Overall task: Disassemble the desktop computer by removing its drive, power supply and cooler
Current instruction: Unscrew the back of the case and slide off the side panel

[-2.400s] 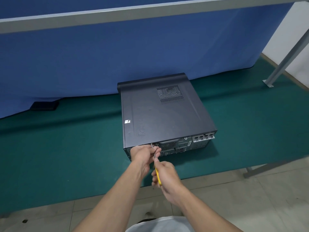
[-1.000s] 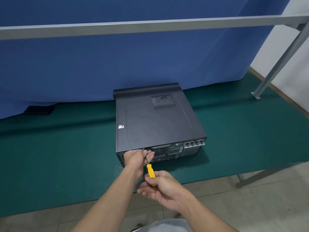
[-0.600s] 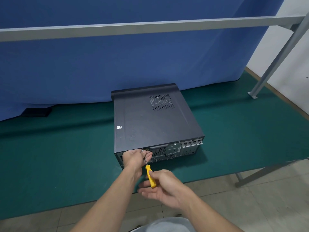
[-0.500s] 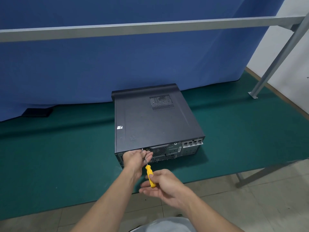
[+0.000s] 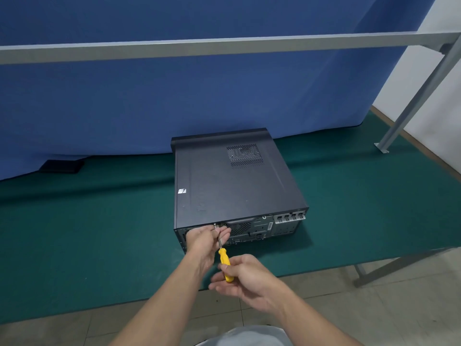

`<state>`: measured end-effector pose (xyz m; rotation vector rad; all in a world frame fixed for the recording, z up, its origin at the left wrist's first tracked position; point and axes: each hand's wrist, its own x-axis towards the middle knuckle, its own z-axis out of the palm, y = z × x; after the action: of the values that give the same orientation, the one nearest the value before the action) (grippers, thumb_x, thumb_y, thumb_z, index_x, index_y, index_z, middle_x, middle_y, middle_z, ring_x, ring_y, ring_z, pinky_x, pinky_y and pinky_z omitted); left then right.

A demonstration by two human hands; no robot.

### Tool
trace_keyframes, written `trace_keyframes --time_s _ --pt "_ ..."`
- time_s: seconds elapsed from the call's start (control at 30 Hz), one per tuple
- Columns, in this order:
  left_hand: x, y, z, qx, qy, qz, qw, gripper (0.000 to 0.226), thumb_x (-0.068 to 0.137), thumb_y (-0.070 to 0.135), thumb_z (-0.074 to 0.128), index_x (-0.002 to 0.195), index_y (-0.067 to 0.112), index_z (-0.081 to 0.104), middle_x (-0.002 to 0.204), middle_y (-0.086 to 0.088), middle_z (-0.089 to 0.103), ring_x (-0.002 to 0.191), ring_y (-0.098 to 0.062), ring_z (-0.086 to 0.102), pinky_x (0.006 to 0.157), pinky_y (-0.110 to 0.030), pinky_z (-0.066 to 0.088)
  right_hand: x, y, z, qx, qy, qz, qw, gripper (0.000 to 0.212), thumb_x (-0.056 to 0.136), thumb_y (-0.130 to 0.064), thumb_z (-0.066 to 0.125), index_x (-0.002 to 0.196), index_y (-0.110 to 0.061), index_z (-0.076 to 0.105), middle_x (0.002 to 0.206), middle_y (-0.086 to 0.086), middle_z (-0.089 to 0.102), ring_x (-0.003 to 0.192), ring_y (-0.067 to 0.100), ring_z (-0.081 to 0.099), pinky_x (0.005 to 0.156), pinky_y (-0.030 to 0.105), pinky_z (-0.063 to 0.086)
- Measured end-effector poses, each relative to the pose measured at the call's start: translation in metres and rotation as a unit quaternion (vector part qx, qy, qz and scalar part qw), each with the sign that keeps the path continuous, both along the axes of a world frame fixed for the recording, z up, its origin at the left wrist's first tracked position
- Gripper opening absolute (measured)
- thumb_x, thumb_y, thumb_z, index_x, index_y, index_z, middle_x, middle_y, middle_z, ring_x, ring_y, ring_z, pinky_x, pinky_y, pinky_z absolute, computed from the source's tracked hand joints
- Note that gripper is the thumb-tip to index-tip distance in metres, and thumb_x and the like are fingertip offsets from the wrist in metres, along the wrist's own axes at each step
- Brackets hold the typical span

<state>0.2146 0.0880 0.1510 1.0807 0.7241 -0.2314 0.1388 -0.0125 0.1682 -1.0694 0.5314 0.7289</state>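
Note:
A black desktop computer case (image 5: 232,181) lies flat on the green table mat (image 5: 87,233), its rear panel facing me and its cover closed. A yellow-handled screwdriver (image 5: 224,259) points up at a screw (image 5: 215,224) on the top left of the rear panel. My left hand (image 5: 205,239) pinches the metal shaft near the tip, against the panel. My right hand (image 5: 245,278) holds the yellow handle between thumb and fingers, the other fingers spread loosely. The drive, power supply and cooler are hidden inside the case.
A blue curtain (image 5: 174,96) hangs behind the table. A grey metal bar (image 5: 224,46) crosses overhead, with a slanted leg (image 5: 411,103) at the right. A flat black object (image 5: 62,166) lies at the back left by the curtain. Tiled floor lies below the table's front edge.
My right hand has shifted its fingers on the yellow handle, turning it, while my left hand stays on the shaft at the screw. The view has tilted slightly.

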Motion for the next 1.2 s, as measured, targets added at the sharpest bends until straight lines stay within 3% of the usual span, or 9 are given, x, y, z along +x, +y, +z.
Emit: trace_keyframes --time_s 0.1,0.2,0.43,0.6,0.7,0.9,1.0,1.1,1.2 --pt "-0.005 0.000 -0.007 0.081 -0.003 0.001 0.997 0.012 0.087 -0.016 0.059 0.093 -0.006 0.061 0.085 -0.022 0.069 0.076 -0.029 0.072 0.063 -0.029 0.060 -0.002 0.010 -0.008 -0.160 -0.062 0.023 0.985 0.019 0.090 -0.002 0.060 0.106 -0.004 0.051 0.094 0.017 0.066 0.073 0.024 0.073 0.065 0.027 0.057" --pt "-0.006 -0.002 -0.012 0.142 -0.017 -0.012 0.990 0.012 0.085 -0.013 0.064 0.091 -0.003 0.066 0.082 -0.017 0.071 0.073 -0.021 0.074 0.065 -0.026 0.059 -0.004 0.015 -0.014 -0.197 -0.086 0.030 0.976 0.020 0.088 -0.003 0.063 0.103 -0.008 0.050 0.098 0.015 0.065 0.070 0.021 0.073 0.064 0.025 0.057" --pt "-0.004 0.000 -0.005 0.071 -0.025 -0.028 0.997 0.024 0.093 -0.018 0.044 0.107 0.000 0.052 0.090 -0.022 0.067 0.082 -0.028 0.071 0.068 -0.028 0.061 -0.002 0.000 -0.006 0.031 0.026 0.000 0.999 0.021 0.097 -0.001 0.047 0.116 0.009 0.049 0.099 0.028 0.062 0.078 0.033 0.070 0.073 0.038 0.057" --pt "-0.004 0.001 -0.010 0.133 -0.014 -0.026 0.991 0.016 0.088 -0.012 0.061 0.103 -0.007 0.061 0.087 -0.017 0.071 0.076 -0.022 0.074 0.069 -0.029 0.060 -0.004 0.012 -0.008 -0.192 -0.077 0.046 0.977 0.007 0.090 -0.002 0.059 0.096 -0.004 0.056 0.092 0.016 0.066 0.069 0.023 0.071 0.066 0.029 0.058" --pt "-0.003 0.000 -0.012 0.161 -0.015 -0.029 0.986 0.019 0.086 -0.010 0.064 0.105 -0.003 0.063 0.084 -0.014 0.071 0.072 -0.018 0.074 0.068 -0.027 0.060 -0.005 0.014 -0.008 -0.241 -0.099 0.057 0.964 0.011 0.086 -0.005 0.065 0.093 -0.009 0.057 0.089 0.012 0.069 0.067 0.021 0.072 0.069 0.032 0.060" --pt "-0.003 -0.001 -0.005 0.071 -0.027 -0.028 0.997 0.024 0.093 -0.017 0.047 0.112 -0.005 0.053 0.088 -0.021 0.068 0.078 -0.025 0.072 0.064 -0.025 0.060 -0.002 0.003 -0.001 -0.038 -0.018 0.047 0.998 0.015 0.095 0.002 0.049 0.108 0.004 0.055 0.096 0.022 0.065 0.084 0.031 0.068 0.070 0.032 0.057" --pt "-0.004 0.001 -0.007 0.068 -0.015 -0.029 0.997 0.014 0.093 -0.015 0.050 0.100 -0.003 0.055 0.089 -0.022 0.069 0.079 -0.027 0.073 0.064 -0.027 0.060 -0.004 0.006 -0.003 -0.126 -0.065 0.049 0.989 0.011 0.091 0.004 0.055 0.101 -0.001 0.056 0.095 0.021 0.063 0.073 0.026 0.068 0.066 0.028 0.057" --pt "-0.001 0.002 -0.011 0.160 0.004 -0.028 0.987 0.012 0.088 -0.009 0.063 0.098 -0.004 0.064 0.085 -0.018 0.072 0.074 -0.022 0.074 0.067 -0.029 0.060 -0.005 0.013 -0.006 -0.247 -0.100 0.061 0.962 0.018 0.085 -0.002 0.067 0.096 -0.010 0.055 0.090 0.011 0.066 0.064 0.019 0.070 0.067 0.031 0.059" --pt "0.001 0.000 -0.010 0.182 0.003 -0.031 0.983 0.011 0.088 -0.008 0.063 0.097 -0.002 0.063 0.084 -0.016 0.071 0.073 -0.021 0.074 0.071 -0.032 0.061 -0.004 0.013 -0.006 -0.276 -0.103 0.064 0.953 0.023 0.084 -0.006 0.071 0.098 -0.013 0.054 0.087 0.008 0.066 0.059 0.015 0.067 0.063 0.028 0.059"
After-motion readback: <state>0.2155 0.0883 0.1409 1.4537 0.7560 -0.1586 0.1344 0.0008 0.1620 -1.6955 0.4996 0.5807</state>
